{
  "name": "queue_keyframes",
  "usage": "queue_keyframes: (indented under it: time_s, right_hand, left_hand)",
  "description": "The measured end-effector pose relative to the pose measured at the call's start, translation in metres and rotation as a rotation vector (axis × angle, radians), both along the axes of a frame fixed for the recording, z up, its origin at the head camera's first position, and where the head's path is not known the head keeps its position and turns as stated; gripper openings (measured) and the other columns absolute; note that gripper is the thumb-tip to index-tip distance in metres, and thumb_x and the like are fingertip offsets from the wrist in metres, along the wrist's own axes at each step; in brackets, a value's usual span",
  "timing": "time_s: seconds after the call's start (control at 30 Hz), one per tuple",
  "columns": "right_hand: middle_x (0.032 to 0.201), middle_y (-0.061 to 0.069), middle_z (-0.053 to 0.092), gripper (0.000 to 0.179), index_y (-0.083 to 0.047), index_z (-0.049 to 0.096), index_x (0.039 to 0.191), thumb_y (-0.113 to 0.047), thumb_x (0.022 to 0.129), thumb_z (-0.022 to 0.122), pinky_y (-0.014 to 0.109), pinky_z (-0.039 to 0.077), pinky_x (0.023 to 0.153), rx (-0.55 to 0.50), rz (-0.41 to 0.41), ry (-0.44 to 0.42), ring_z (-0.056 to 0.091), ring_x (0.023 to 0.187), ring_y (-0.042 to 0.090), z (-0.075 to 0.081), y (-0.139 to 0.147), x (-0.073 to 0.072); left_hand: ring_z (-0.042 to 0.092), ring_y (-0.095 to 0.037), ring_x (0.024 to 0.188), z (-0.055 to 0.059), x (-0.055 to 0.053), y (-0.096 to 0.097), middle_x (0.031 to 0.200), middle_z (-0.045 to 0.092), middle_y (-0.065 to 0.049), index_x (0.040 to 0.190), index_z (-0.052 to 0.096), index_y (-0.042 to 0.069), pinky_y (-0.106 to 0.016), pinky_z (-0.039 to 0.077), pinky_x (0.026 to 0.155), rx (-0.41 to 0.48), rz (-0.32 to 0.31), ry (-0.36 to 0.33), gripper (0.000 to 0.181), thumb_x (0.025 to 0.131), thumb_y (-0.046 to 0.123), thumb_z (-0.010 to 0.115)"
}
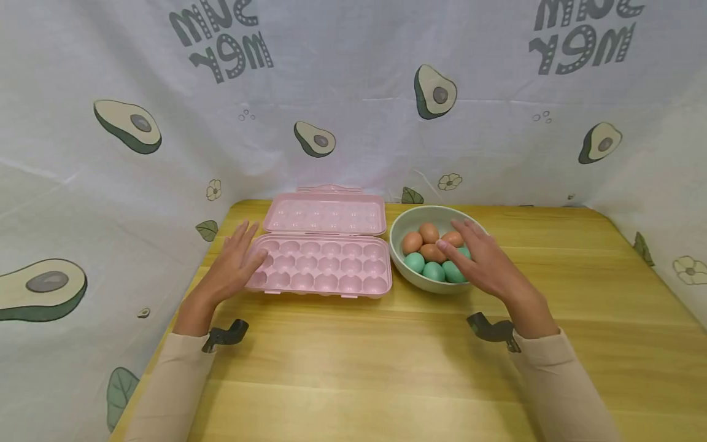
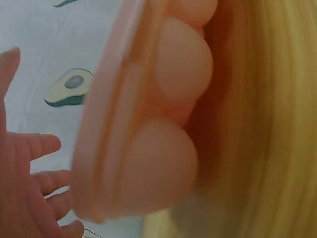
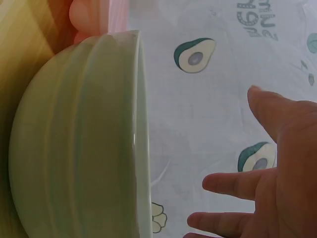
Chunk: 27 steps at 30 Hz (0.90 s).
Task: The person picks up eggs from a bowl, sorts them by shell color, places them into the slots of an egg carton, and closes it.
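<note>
A pink egg box [image 1: 327,292] lies with its lid [image 1: 324,215] folded back, and its cups hold nothing. To its right stands a pale green bowl [image 1: 399,228] with several brown eggs [image 1: 428,233] and several green eggs [image 1: 434,271] inside. My left hand [image 1: 229,264] hovers over the box's left end, fingers extended; the left wrist view shows the box's side [image 2: 158,163] beside those fingers. My right hand [image 1: 491,264] is spread above the bowl's right side and hides part of it. In the right wrist view its fingers are apart from the bowl's wall [image 3: 99,139].
Both things stand on a wooden table [image 1: 359,362], near its back edge. A white cloth [image 1: 359,110] printed with avocados hangs behind and along the sides. A black mount [image 1: 226,334] sticks out from the left wrist, and another mount [image 1: 491,328] from the right.
</note>
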State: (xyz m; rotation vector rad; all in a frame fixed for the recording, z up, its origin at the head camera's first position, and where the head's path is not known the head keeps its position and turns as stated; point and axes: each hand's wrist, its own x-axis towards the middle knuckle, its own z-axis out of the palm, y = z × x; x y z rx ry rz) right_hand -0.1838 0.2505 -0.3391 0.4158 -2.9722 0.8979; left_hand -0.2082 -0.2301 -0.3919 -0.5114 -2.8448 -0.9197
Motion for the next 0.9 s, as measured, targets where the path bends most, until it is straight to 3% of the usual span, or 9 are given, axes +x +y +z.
queue_keyframes:
  time_s: [0.17,0.37,0.53,0.73,0.9]
  right_hand:
    - [0.153,0.024,0.028,0.069,-0.001,0.030,0.149,-0.048,0.100,0.043,0.064,0.022,0.108,-0.051,-0.006,0.005,0.021,0.141,0.044,0.000,0.002,-0.001]
    - [0.148,0.023,0.036,0.066,-0.004,0.036,0.147,-0.049,0.100,0.043,0.064,0.025,0.106,-0.067,-0.040,0.000,0.026,0.139,0.045,-0.002,0.003,-0.001]
    - [0.145,0.021,0.042,0.062,-0.004,0.041,0.144,-0.048,0.100,0.044,0.063,0.027,0.107,-0.093,-0.026,0.005,0.030,0.137,0.043,-0.004,-0.001,-0.004]
    - [0.138,0.023,0.049,0.058,-0.001,0.044,0.141,-0.043,0.101,0.045,0.060,0.034,0.103,-0.149,0.006,0.009,0.045,0.126,0.042,-0.011,-0.004,-0.011]
    - [0.139,0.023,0.048,0.056,0.000,0.046,0.138,-0.041,0.101,0.046,0.058,0.037,0.103,-0.213,0.032,0.004,0.048,0.124,0.041,-0.019,-0.006,-0.016]
  left_hand:
    - [0.010,-0.037,0.146,-0.011,-0.004,-0.006,0.160,0.010,-0.017,0.156,0.015,0.011,-0.062,0.012,0.113,0.127,-0.012,-0.057,0.069,0.101,0.043,0.041]
    - [0.011,-0.036,0.146,-0.026,-0.006,-0.009,0.160,0.013,-0.017,0.155,0.016,0.007,-0.057,0.011,0.115,0.211,-0.010,-0.118,0.072,0.099,0.037,0.049]
    - [0.009,-0.034,0.146,-0.036,-0.001,-0.011,0.161,0.010,-0.010,0.156,0.012,0.012,-0.057,0.009,0.115,0.252,-0.004,-0.194,0.080,0.095,0.039,0.056]
    - [0.008,-0.034,0.146,-0.044,0.004,-0.014,0.162,0.006,-0.007,0.156,0.008,0.015,-0.060,0.009,0.114,0.277,-0.025,-0.205,0.090,0.089,0.035,0.065]
    - [0.005,-0.033,0.147,-0.050,0.006,-0.016,0.162,0.001,-0.005,0.157,0.005,0.016,-0.061,0.009,0.114,0.290,-0.042,-0.222,0.104,0.081,0.031,0.075]
